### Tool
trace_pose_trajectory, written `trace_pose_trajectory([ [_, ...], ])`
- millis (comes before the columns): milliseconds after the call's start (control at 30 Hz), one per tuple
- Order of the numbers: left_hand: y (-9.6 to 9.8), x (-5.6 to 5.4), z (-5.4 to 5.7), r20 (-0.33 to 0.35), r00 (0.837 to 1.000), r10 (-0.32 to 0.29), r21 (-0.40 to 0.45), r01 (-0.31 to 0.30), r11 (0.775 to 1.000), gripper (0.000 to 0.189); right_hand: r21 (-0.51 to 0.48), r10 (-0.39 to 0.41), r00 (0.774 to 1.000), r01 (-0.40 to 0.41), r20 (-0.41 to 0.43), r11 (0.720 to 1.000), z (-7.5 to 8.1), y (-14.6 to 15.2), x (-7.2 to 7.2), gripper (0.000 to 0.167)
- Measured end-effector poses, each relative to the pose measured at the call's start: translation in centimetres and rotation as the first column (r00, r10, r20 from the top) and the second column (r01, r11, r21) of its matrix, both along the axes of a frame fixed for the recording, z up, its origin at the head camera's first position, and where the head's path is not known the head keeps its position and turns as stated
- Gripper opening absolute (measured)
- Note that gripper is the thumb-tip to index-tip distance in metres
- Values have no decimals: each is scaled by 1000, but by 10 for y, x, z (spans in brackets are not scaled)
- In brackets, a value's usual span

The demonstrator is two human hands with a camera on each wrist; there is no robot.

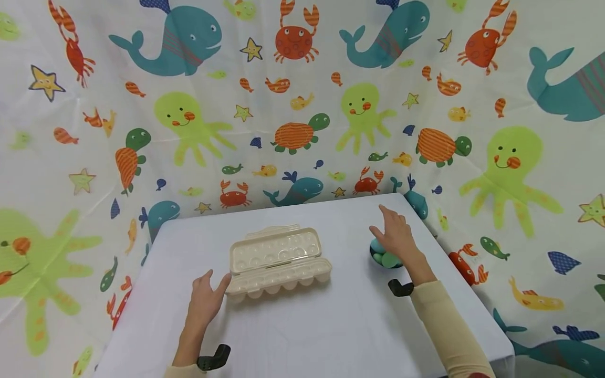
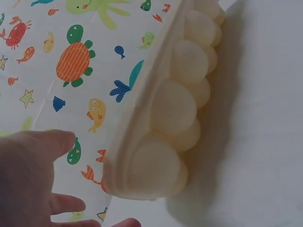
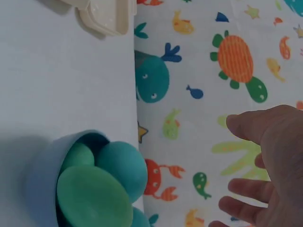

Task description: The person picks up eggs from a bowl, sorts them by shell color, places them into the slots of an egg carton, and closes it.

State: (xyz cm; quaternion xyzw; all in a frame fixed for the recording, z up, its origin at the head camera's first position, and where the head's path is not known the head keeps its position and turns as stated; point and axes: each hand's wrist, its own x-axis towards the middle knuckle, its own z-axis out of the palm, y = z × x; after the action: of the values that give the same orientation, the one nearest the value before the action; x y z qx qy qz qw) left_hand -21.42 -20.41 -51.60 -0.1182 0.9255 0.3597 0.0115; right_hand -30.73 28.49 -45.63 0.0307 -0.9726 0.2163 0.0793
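Note:
A cream plastic egg carton (image 1: 283, 281) lies with its lid folded back on the white table. At its left end is my left hand (image 1: 204, 303), fingers spread and thumb close to the carton's corner. Rounded cups (image 2: 173, 106) line the carton's side in the left wrist view. My right hand (image 1: 399, 236) reaches over a small bowl (image 3: 45, 175) at the right, fingers extended and holding nothing. Inside that bowl are several toy-like eggs, among them a green egg (image 3: 94, 196) and a teal egg (image 3: 125, 165). The hand partly covers the bowl in the head view.
A white cloth covers the table (image 1: 302, 336). Behind and beside it hangs a curtain (image 1: 264, 126) printed with sea animals. The table's right edge runs close to the bowl. Each wrist wears a black mount (image 1: 400, 287).

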Motion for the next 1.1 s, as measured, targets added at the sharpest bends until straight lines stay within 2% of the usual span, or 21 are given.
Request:
trace_pose_trajectory([
  [100,4,6,-12,5,1000,3,16,-3,1000,88,-13,-34,999,34,-3,999,-4,11,4,71],
  [400,12,18,-38,-89,994,58,51,-54,997,84,-126,-143,990,143,9,982,-27,29,19,61],
  [533,18,19,-43,-124,988,88,73,-80,994,79,-168,-207,977,212,51,963,-34,33,33,57],
  [667,24,19,-45,-130,984,118,106,-104,989,78,-162,-244,966,255,87,953,-38,32,43,53],
  [867,26,24,-49,-110,980,167,182,-145,973,79,-172,-267,951,293,155,941,-44,25,50,57],
  [1100,25,31,-62,-79,982,170,261,-145,955,76,-187,-286,941,319,183,929,-54,21,52,58],
])
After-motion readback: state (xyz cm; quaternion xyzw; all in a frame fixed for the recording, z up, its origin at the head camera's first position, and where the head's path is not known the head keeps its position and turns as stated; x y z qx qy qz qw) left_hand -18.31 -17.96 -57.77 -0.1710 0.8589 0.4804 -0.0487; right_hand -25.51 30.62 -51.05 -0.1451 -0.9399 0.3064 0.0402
